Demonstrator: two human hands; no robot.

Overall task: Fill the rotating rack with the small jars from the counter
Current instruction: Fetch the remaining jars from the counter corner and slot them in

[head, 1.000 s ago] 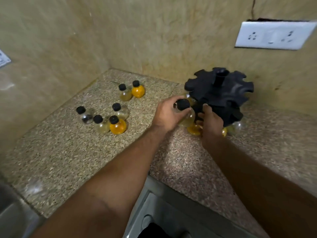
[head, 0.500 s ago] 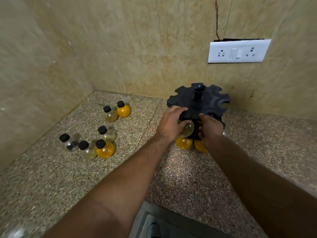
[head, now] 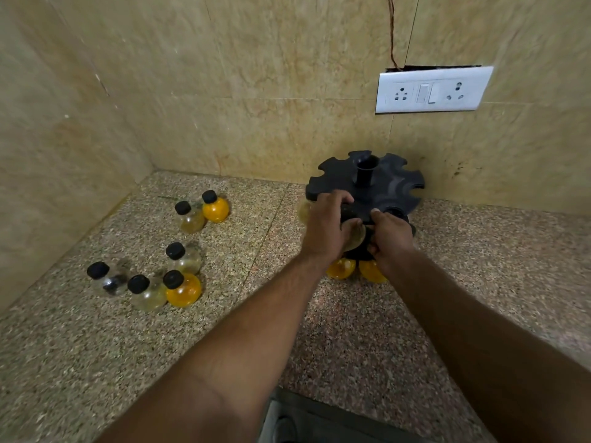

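A black rotating rack (head: 388, 183) with notched tiers stands against the back wall. My left hand (head: 326, 228) grips a pale round jar (head: 355, 238) with a black cap, pressed at a slot on the rack's front edge. My right hand (head: 388, 238) clasps the rack's near edge beside that jar. Two orange jars (head: 340, 268) hang in the lower tier under my hands. Several small jars remain on the counter to the left: an orange one (head: 216, 207), a pale one (head: 190, 219), another orange one (head: 182, 289) and a clear one (head: 107, 278).
The speckled granite counter (head: 351, 330) meets tiled walls at the back and left, forming a corner. A white socket plate (head: 431, 91) sits on the wall above the rack. The counter's front edge drops off near the bottom centre.
My left hand has carried the pale jar from in front of the rack up against its front slot. My right hand stays on the rack. The camera has tilted upward.
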